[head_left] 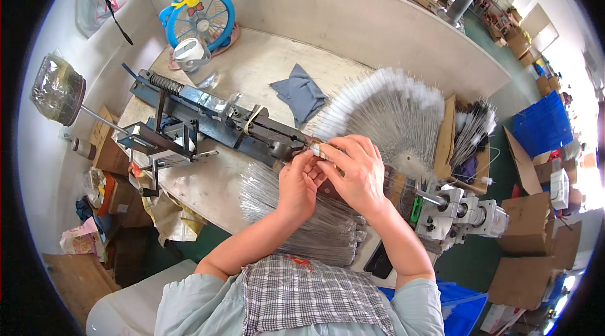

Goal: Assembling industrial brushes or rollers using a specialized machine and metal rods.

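Wooden bench holds a bundle of bare wires nearest the person. Above it, left hand and right hand pinch together one white-tipped wire beside the dark metal machine. Beyond lies a fan of white-tipped wires, near the bench's right edge.

— What is the long machine across the middle of the frame made of?

— Dark painted metal, matt and worn, with a coiled steel spring at its upper left end. The block at the lower right is bare metal, pale and smooth.

— And the surface under it?

— Pale board, dull and scuffed. A grey cloth lies on it, soft and matt.

— The bundles by the hands?

— Thin wires, grey with a slight sheen; the fanned ones have white, fuzzy-looking tips. The fan at the upper left is glossy blue plastic, the boxes at the right brown cardboard.
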Tool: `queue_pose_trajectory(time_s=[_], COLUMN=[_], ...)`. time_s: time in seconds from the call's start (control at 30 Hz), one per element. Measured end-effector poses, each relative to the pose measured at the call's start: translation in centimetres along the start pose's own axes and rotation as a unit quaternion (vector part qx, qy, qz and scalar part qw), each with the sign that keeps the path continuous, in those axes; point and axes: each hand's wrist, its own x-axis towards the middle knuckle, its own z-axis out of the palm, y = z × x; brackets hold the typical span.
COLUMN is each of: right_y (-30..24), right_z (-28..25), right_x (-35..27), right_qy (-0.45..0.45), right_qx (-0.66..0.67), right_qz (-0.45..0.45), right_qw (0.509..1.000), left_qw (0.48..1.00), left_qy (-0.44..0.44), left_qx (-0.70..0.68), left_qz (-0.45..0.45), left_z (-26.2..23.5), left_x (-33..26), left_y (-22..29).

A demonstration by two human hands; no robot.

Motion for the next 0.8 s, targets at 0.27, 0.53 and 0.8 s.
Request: queue_pose_trajectory(time_s=[0.27, 0.53, 0.8], right_y=[0.6, 0.6, 0.8], right_z=[-0.1, -0.5, -0.2], right_x=[-1.0, -1.3, -1.3], right_qy=[0.010, 0.021, 0.036], right_qx=[-0.014, -0.025, -0.024], right_qz=[0.003, 0.000, -0.003], right_qw=[1.000, 0.999, 0.999], left_qw=[0.998, 0.997, 0.998], left_qy=[-0.023, -0.020, -0.016], left_qx=[0.063, 0.075, 0.060], left_qz=[0.011, 0.010, 0.018], left_z=[0.5, 0.3, 0.6], left_x=[-0.3, -0.3, -0.4], left_y=[0.0, -0.1, -0.4])
